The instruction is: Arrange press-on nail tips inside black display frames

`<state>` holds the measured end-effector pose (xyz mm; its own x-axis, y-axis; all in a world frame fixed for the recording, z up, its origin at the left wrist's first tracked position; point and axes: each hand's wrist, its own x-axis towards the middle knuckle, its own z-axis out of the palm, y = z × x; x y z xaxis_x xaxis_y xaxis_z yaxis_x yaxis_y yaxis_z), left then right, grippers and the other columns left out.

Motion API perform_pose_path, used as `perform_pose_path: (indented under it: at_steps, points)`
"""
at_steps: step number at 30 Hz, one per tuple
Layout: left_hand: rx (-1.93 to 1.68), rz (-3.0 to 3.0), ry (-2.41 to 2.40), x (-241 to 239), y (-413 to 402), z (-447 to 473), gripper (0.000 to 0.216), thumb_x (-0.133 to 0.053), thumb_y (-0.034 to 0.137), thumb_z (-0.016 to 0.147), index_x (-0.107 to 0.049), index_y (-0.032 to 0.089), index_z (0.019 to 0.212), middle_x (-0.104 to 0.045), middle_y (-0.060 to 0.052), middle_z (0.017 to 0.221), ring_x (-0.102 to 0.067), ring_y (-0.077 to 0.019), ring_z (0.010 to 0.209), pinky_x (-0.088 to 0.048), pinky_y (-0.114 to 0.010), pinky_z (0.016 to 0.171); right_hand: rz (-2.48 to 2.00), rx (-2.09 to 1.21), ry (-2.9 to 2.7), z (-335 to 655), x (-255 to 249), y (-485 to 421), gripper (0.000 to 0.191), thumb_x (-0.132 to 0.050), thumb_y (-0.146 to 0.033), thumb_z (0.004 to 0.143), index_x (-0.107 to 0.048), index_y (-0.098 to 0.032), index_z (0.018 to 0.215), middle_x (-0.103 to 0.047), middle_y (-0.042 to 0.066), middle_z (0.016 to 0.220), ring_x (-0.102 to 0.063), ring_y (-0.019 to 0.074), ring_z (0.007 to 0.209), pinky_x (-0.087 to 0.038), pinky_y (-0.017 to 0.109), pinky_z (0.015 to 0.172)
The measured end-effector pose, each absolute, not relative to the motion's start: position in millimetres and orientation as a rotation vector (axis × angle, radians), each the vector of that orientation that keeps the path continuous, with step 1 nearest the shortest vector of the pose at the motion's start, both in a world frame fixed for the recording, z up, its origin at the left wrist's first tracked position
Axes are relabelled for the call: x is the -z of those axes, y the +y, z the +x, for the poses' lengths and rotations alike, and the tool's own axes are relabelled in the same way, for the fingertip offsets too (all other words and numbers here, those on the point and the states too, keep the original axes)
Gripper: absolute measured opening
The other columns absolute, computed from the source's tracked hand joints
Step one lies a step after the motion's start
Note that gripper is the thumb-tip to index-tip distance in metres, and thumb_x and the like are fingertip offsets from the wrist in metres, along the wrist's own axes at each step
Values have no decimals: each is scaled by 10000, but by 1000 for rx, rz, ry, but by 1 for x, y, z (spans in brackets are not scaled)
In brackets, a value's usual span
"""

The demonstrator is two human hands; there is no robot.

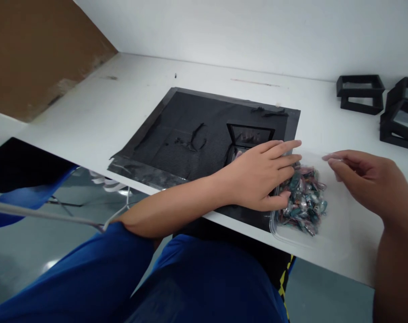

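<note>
White worktop [139, 74], dark mat [146, 143] on it; small case [252, 133] open at mat's right side, partly hidden by left hand [261, 177], fingers loose, outstretched over clear tray [274, 226] of small shiny pieces [304, 202]. Right hand [372, 179] beside pieces, thumb and index close; can't tell if gripping anything.

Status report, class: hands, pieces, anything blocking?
Left hand at shiny pieces, right hand apart. Pieces heaped in clear tray. Left hand partly hides black case.

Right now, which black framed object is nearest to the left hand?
The open case on the black mat, partly hidden by the left hand. The other framed objects are off the mat, at picture right.
</note>
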<state>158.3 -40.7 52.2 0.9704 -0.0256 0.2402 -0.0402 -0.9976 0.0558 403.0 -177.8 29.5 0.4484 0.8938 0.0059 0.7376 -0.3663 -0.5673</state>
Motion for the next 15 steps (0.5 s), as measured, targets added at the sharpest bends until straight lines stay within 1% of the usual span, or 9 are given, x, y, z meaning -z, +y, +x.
perform_pose_path:
  at_steps: [4, 7, 11, 15]
  points:
    - [-310, 3043, -24, -54, -42, 158, 434, -436, 424, 968, -727, 118, 1067, -639, -135, 1387, -379, -364, 1491, -346, -524, 1231, -2228, -426, -1356, 402, -31, -178, 392, -607, -575, 838, -760, -278, 1042, -751, 24, 1029, -660, 201, 826, -432, 296, 607]
    - [-322, 3021, -36, -53, -40, 157, 406, -441, 422, 963, -731, 150, 1042, -644, -121, 1377, -388, -366, 1486, -361, -526, 1217, -2249, -429, -1339, 402, -32, -177, 385, -602, -578, 833, -761, -294, 1038, -749, 15, 1024, -655, 194, 816, -429, 297, 607]
    - [-356, 2991, -80, -49, -38, 158, 395, -428, 416, 970, -720, 162, 1051, -626, -107, 1397, -379, -365, 1493, -353, -520, 1221, -2251, -434, -1342, 401, -34, -177, 395, -588, -585, 837, -757, -295, 1045, -738, 12, 889, -630, 175, 720, -419, 296, 579]
    - [-321, 2921, -151, -47, -36, 161, 414, -373, 395, 1003, -694, 144, 1075, -626, -110, 1399, -364, -351, 1503, -344, -500, 1232, -2271, -425, -1358, 400, -36, -177, 424, -570, -626, 831, -757, -295, 1019, -709, 3, 772, -621, 187, 691, -421, 302, 569]
